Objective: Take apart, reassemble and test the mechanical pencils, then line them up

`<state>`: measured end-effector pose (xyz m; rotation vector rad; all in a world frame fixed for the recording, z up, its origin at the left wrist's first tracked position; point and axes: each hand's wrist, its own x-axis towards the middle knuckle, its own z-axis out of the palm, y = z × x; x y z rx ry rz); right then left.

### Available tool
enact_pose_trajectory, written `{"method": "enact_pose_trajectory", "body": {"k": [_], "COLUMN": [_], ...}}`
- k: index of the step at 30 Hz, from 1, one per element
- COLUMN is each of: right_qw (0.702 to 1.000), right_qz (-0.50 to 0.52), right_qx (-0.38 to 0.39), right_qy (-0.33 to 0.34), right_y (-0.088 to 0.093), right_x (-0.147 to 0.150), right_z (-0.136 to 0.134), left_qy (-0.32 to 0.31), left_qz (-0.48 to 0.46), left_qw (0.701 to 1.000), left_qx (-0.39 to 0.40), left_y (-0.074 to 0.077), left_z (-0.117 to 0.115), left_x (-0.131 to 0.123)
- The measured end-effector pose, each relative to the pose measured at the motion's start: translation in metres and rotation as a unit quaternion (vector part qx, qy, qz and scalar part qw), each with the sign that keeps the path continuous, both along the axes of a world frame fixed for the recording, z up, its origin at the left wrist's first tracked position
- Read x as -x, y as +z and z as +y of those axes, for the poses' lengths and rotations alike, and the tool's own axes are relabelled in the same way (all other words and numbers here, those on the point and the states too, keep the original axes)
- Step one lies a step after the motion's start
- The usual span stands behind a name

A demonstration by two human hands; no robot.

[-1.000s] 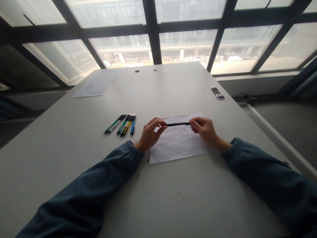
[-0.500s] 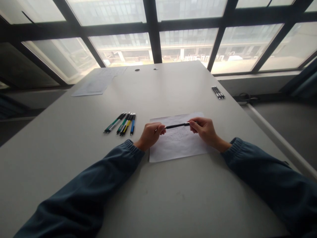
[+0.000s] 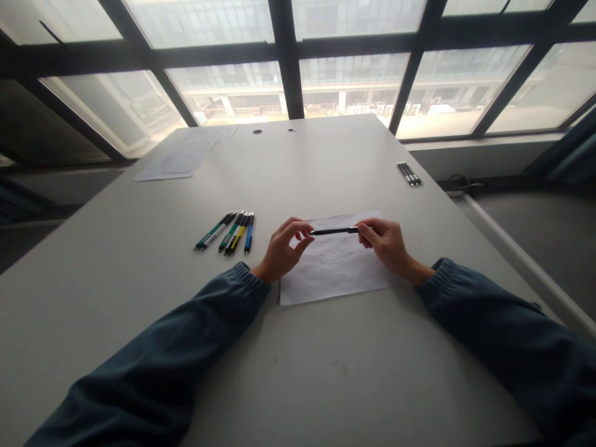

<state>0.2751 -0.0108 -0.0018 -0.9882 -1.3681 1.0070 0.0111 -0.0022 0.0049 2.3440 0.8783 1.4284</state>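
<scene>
A thin black pen (image 3: 334, 231) is held level between both hands, just above a white sheet of paper (image 3: 335, 273) with faint scribbles. My left hand (image 3: 282, 251) pinches the pen's left tip with thumb and forefinger. My right hand (image 3: 386, 244) grips the other end with curled fingers. Both wrists rest on or near the grey table (image 3: 298, 347), dark blue sleeves behind them.
Several coloured pens (image 3: 228, 231) lie in a row left of my left hand. A few black pens (image 3: 410, 174) lie near the table's right edge. More paper sheets (image 3: 181, 158) sit at the far left corner. Large windows stand behind the table.
The pen dipped at its left end half a second ago and is level again. My left fingers closed over the tip, then lifted back into a pinch.
</scene>
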Motion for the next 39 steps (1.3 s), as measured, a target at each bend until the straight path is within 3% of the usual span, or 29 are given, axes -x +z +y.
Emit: {"method": "enact_pose_trajectory", "body": {"k": [9, 18, 26, 35, 39], "right_qw": [1.000, 0.992, 0.993, 0.998, 0.999], "right_qz": [0.003, -0.061, -0.088, -0.055, -0.042], "right_qx": [0.006, -0.009, -0.033, -0.024, -0.018], "right_qy": [0.011, 0.106, 0.074, 0.035, 0.005], "right_y": [0.0006, -0.0021, -0.0038, 0.0009, 0.0034], "right_x": [0.0004, 0.0001, -0.0007, 0.0000, 0.0000], "right_z": [-0.0004, -0.0029, -0.0022, -0.0017, -0.0012], "left_qy": [0.020, 0.035, 0.057, 0.107, 0.100], "left_qz": [0.011, -0.014, 0.010, -0.037, -0.057], "left_qw": [1.000, 0.997, 0.995, 0.989, 0.989], "left_qx": [0.016, 0.074, 0.086, 0.093, 0.098], "left_y": [0.0039, -0.0007, 0.0004, -0.0015, 0.0007], "left_z": [-0.0019, 0.0000, -0.0033, -0.0029, -0.0023], "left_x": [0.0000, 0.0068, 0.0046, 0.0057, 0.0049]}}
